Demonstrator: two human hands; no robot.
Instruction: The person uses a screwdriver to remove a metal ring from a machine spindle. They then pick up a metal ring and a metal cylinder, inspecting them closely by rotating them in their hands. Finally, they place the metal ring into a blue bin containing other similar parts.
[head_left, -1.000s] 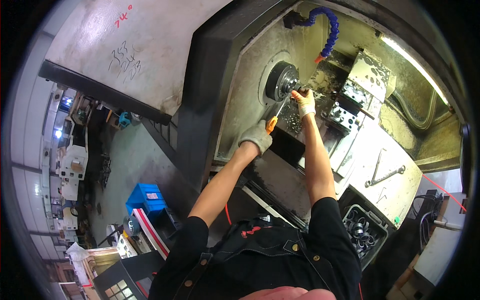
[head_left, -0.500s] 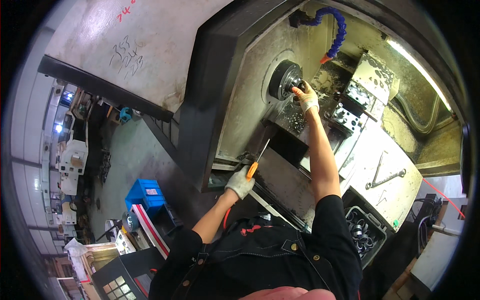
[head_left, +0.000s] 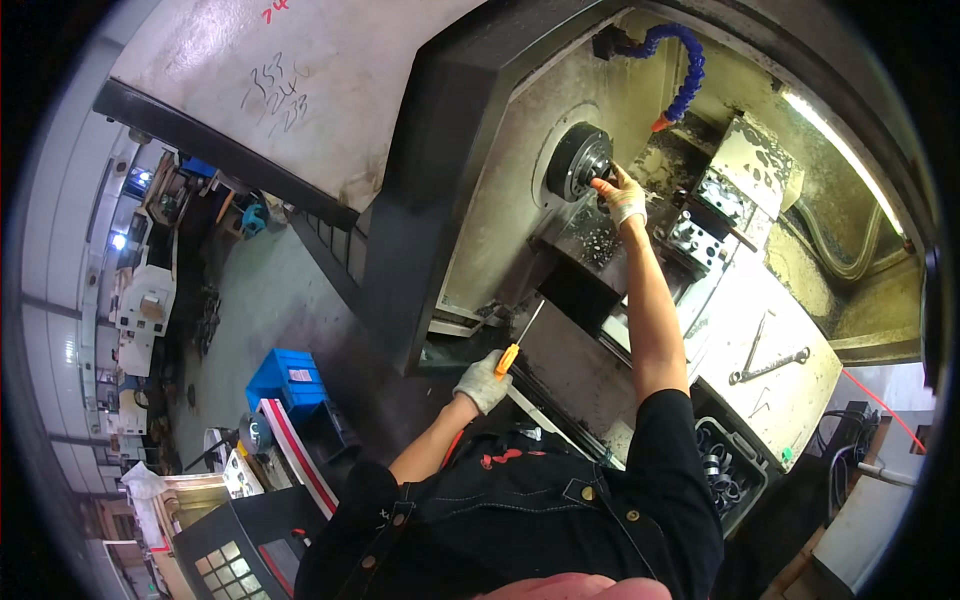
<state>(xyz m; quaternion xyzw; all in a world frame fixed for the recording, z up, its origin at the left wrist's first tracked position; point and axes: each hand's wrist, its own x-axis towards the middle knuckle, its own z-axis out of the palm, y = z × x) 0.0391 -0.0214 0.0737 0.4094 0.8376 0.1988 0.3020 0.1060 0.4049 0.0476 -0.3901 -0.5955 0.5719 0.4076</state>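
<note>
My left hand (head_left: 483,383), in a pale work glove, is closed around the orange handle of an air blow gun (head_left: 508,359). Its thin metal nozzle points up toward the lathe opening, and a red hose shows beside my wrist. My right hand (head_left: 626,196) reaches inside the lathe, its glove leaving the fingertips bare. Thumb and fingers grip a round dark metal part at the front of the black chuck (head_left: 577,163). Fingers cover much of that part, so its seating in the jaws is hidden.
Right of the chuck stands the tool turret block (head_left: 695,238). A blue coolant hose (head_left: 688,75) hangs above. Wrenches (head_left: 768,367) lie on the pale machine cover, near a bin of metal rings (head_left: 722,470). A blue crate (head_left: 288,382) stands on the floor at left.
The view has shifted slightly, so the machine sits a little farther right. Both hands keep their holds, the left on the blow gun and the right at the chuck.
</note>
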